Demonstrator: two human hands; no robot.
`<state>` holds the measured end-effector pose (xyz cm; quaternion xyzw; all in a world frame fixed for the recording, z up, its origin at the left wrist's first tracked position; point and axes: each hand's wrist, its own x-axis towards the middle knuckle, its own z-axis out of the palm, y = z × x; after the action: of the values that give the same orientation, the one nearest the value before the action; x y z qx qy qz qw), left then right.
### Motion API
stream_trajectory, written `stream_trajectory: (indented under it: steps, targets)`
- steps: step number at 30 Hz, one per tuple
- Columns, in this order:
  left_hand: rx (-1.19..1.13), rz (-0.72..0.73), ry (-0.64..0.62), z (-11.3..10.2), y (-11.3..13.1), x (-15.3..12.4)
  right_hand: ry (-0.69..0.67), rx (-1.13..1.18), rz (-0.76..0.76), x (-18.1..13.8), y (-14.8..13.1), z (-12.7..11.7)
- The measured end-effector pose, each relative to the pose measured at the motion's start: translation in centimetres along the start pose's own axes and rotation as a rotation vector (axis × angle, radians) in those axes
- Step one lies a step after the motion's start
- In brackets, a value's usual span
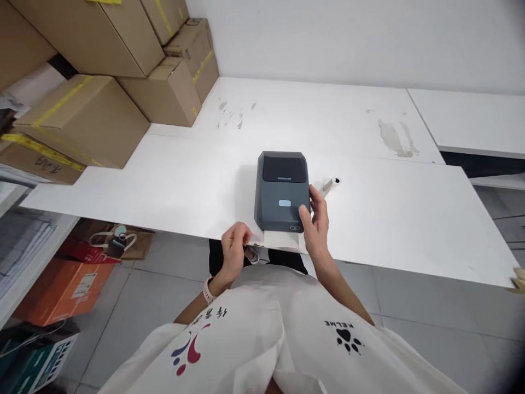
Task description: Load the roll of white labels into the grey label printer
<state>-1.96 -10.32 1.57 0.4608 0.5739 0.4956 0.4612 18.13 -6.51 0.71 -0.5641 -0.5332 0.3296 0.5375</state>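
Observation:
A dark grey-blue label printer point(283, 191) sits at the front edge of the white table, with a strip of white paper point(281, 239) showing under its front. My right hand point(316, 221) grips the printer's right side, thumb on top and fingers along the flank. By the front left corner is my left hand point(234, 246), its fingers curled together at the table edge. What those fingers hold, if anything, is hidden. Just beyond my right fingers lies a thin white roll point(330, 186) with a dark end.
Cardboard boxes point(94, 117) with yellow tape are stacked on the table's left end. The white table point(389, 208) runs right to a second white surface point(479, 120). An orange box point(65, 287) stands below at left, near a brown paper bag point(137, 241).

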Motion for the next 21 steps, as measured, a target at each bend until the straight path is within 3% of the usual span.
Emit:
stream_trajectory:
  steps: [2, 5, 7, 14, 18, 21]
  targets:
    - [0.04, 0.08, 0.054, 0.0, -0.5, 0.8, 0.041, 0.047, 0.017, -1.5, 0.3, 0.0]
    - [0.09, 0.079, -0.15, 0.7, -1.2, 1.8, 0.033, 0.025, -0.009, -2.7, 0.3, 0.1]
    - [0.108, 0.071, -0.21, 1.3, -1.4, 2.1, 0.013, -0.007, -0.024, -2.9, 0.2, 0.3]
    - [0.113, 0.127, -0.191, 1.6, -1.0, 1.8, -0.015, -0.069, -0.078, -2.5, -0.1, 0.1]
    - [0.051, 0.257, -0.159, 1.7, 0.6, 3.7, 0.005, -0.073, -0.221, 0.0, -0.8, -0.4]
    - [-0.011, 0.37, -0.13, 2.0, 1.9, 6.9, 0.048, -0.113, -0.4, 4.1, -2.3, -0.1]
